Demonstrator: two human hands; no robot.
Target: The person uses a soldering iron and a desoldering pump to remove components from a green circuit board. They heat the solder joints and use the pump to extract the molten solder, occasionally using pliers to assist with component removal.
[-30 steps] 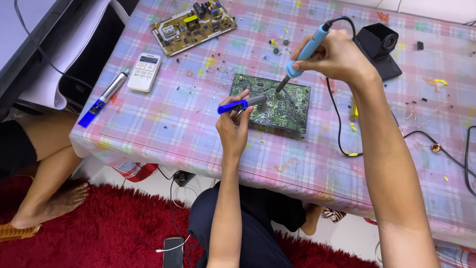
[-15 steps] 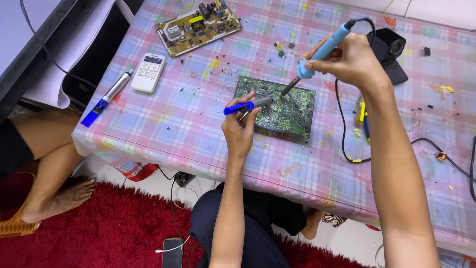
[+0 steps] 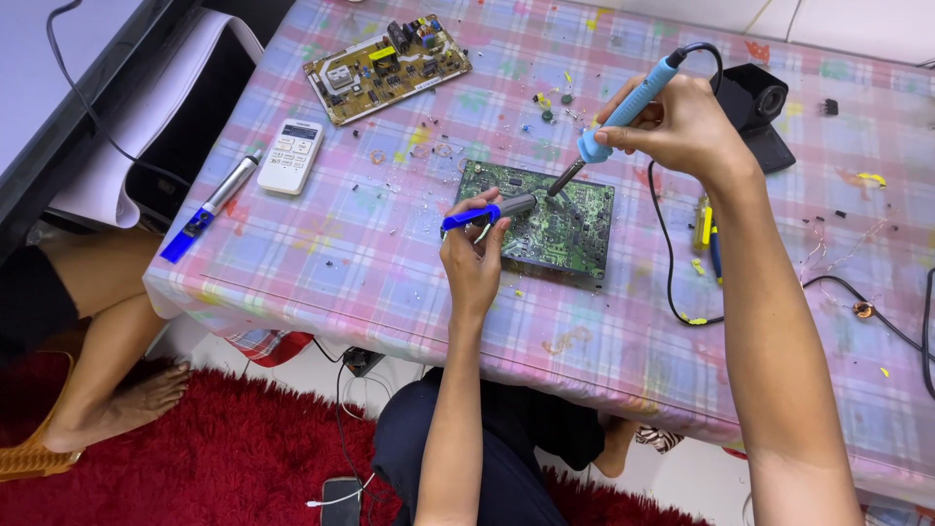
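A green circuit board lies flat on the checked tablecloth in the middle of the table. My right hand grips a blue soldering iron, tilted so its dark tip touches the board's far edge. My left hand holds a blue-and-grey desoldering pump level over the board's left side, its nozzle close to the iron's tip. The iron's black cord runs from its top down across the table to the right.
A second, tan circuit board lies at the far left, a white remote control and a blue-tipped silver tool nearer. A black iron stand sits behind my right hand. Another person's bare leg is at left.
The iron's tip and the pump stay together at the board's far edge. The view has shifted a little, so the board and hands appear slightly further right.
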